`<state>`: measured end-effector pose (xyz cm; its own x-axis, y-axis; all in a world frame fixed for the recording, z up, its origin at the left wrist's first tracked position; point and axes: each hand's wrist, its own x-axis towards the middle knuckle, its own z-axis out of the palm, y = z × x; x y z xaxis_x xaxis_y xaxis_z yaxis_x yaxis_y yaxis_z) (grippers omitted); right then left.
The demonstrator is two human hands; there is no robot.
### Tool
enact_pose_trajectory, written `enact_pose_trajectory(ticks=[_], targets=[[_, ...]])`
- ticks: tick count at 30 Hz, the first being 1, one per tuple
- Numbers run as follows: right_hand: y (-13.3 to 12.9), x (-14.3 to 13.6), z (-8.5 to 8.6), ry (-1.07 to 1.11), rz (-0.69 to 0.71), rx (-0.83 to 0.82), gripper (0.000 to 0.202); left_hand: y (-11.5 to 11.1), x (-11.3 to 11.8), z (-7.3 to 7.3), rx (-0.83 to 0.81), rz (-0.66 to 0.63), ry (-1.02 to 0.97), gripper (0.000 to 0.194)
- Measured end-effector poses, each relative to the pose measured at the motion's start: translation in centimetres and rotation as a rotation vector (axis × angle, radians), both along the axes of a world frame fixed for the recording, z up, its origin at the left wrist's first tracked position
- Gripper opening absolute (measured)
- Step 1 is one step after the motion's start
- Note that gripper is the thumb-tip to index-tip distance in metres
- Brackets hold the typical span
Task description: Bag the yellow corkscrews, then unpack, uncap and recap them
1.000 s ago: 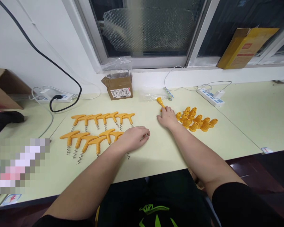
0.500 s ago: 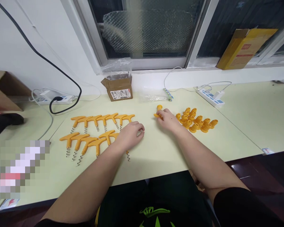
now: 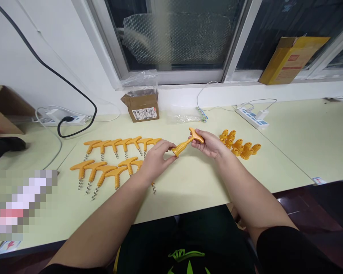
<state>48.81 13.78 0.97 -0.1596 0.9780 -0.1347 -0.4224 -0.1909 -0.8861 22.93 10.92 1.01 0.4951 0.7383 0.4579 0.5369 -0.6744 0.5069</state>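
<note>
Between my hands is a yellow corkscrew, tilted, its T-shaped handle [image 3: 196, 135] up at the right and its ribbed base [image 3: 180, 148] down at the left. My left hand [image 3: 157, 159] pinches the wide end of the base between thumb and fingers. My right hand [image 3: 210, 144] grips the T-handle. No metal spiral shows on this piece. On the table left of my left hand lie two rows of yellow T-handles with metal spirals [image 3: 103, 173], some partly hidden by my left arm. Several yellow ribbed bases [image 3: 246, 151] stand grouped to the right of my right hand.
An open cardboard box [image 3: 144, 107] and clear plastic bags [image 3: 183, 115] sit by the wall. A power strip [image 3: 252, 117] is at the back right, another [image 3: 65, 121] at the back left with a black cable. A yellow carton [image 3: 294, 62] leans on the window.
My right hand has lifted the handle and base from the table and brought them left, turned over. My left hand has closed on the base.
</note>
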Motion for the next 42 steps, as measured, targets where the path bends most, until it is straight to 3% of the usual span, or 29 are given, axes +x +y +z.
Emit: enact_pose_trajectory(ticks=[5, 8, 10, 13, 16, 19, 22, 24, 27, 32, 34, 37, 42], targets=[[0.0, -0.4, -0.3, 0.047, -0.006, -0.065, 0.024, -0.2, 0.2, -0.2, 0.119, 0.016, -0.131, 0.036], [-0.1, -0.7, -0.5, 0.018, 0.062, -0.109, 0.030, -0.5, 0.5, 0.0, 0.199, -0.013, -0.156, 0.027], [-0.2, -0.8, -0.5, 0.001, 0.076, -0.111, 0.033, -0.7, 0.7, 0.0, 0.167, 0.008, -0.155, 0.020], [-0.4, -0.5, -0.2, -0.038, 0.081, -0.008, 0.037, -0.6, 0.9, -0.1, 0.001, 0.111, -0.239, 0.024], [-0.6, -0.1, 0.3, -0.094, 0.047, 0.173, 0.040, 0.0, 0.8, -0.2, -0.353, 0.186, -0.381, 0.030], [-0.3, 0.2, 0.5, -0.114, -0.095, 0.283, 0.042, 1.1, 0.4, -0.2, -0.705, 0.235, -0.565, 0.042], [0.3, 0.8, 0.2, -0.174, -0.269, 0.285, 0.043, 2.3, 0.0, 0.2, -0.827, 0.263, -0.870, 0.040], [0.6, 1.0, -0.3, -0.309, -0.309, 0.250, 0.044, 3.0, -0.3, 0.6, -0.832, 0.263, -1.070, 0.036], [0.6, 0.6, -1.1, -0.512, -0.170, 0.201, 0.045, 3.5, -0.7, 1.1, -0.824, 0.266, -1.257, 0.033], [-0.6, -2.3, -2.6, -0.562, 0.330, 0.145, 0.041, 3.8, -1.0, 1.5, -0.813, 0.293, -1.332, 0.033], [-1.3, -3.8, -3.1, -0.553, 0.470, 0.162, 0.039, 3.8, -1.1, 1.4, -0.808, 0.287, -1.322, 0.036], [-2.4, -5.8, -3.3, -0.609, 0.532, 0.248, 0.033, 3.8, -1.1, 1.3, -0.796, 0.278, -1.311, 0.039], [-3.7, -7.7, -2.6, -0.855, 0.509, 0.504, 0.019, 3.9, -1.3, 1.0, -0.774, 0.270, -1.298, 0.037]])
